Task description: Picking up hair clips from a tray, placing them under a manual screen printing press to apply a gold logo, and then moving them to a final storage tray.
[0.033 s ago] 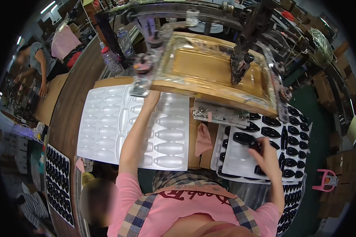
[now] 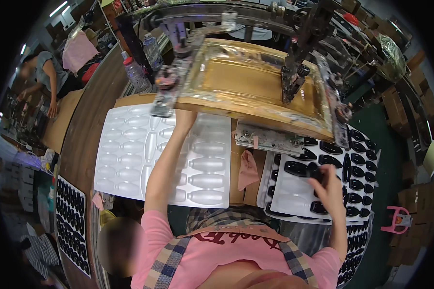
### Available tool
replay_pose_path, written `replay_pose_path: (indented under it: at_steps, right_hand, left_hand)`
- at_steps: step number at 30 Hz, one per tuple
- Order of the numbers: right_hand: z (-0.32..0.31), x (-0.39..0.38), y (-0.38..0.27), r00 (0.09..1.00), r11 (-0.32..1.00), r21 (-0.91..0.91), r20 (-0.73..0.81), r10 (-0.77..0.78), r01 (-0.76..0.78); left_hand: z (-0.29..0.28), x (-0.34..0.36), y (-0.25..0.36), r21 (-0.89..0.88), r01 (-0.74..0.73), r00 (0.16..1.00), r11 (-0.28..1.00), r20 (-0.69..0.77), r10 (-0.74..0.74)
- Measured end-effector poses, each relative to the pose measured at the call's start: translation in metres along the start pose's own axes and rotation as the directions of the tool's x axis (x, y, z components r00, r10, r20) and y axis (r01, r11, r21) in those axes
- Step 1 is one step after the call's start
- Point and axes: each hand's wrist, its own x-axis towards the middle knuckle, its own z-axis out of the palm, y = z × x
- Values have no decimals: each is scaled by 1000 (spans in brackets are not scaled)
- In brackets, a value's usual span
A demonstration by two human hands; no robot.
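Note:
My left hand (image 2: 184, 120) reaches up under the front edge of a blurred wooden screen-printing frame (image 2: 248, 79), so its fingers are hidden. Below that forearm lies a white tray (image 2: 110, 166) with bottle-shaped hollows. At the right, my right hand (image 2: 325, 190) has its fingers curled on a glossy black piece (image 2: 314, 171) at a white tray (image 2: 294, 202) of similar black bottle-shaped pieces, stacked on others. A metal fixture (image 2: 267, 137) sits below the frame, beside a pink cloth (image 2: 247, 171).
Machine arms (image 2: 294, 82) stand over the frame. Plastic bottles (image 2: 137, 79) sit at back left. A co-worker (image 2: 50, 77) works at the left bench. Another tray of black pieces (image 2: 72, 221) lies at lower left. A pink stool (image 2: 395, 219) stands on the right floor, near cardboard boxes (image 2: 414, 202).
The screen frame and its side clamps have shifted slightly left. My right hand has moved a little right and upward on the black piece.

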Motion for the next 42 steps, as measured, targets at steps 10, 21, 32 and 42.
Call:
replay_pose_path:
  at_steps: [10, 21, 32, 42]
  right_hand:
    - [-7, 46, 2, 956, 906, 324, -201, -215, 272]
    - [49, 112, -70, 897, 892, 98, -62, -437, 441]
    - [15, 67, -8, 946, 931, 236, -235, -222, 277]
    - [38, 27, 7, 958, 902, -322, 94, -271, 287]
  left_hand:
    - [11, 44, 134, -31, -501, 864, 865, -77, 498]
    - [-41, 48, 113, -829, 217, 976, 516, 195, -97]
    - [-3, -29, -9, -442, 381, 922, 813, 118, -368]
    - [1, -28, 3, 152, 294, 942, 944, 122, -313]
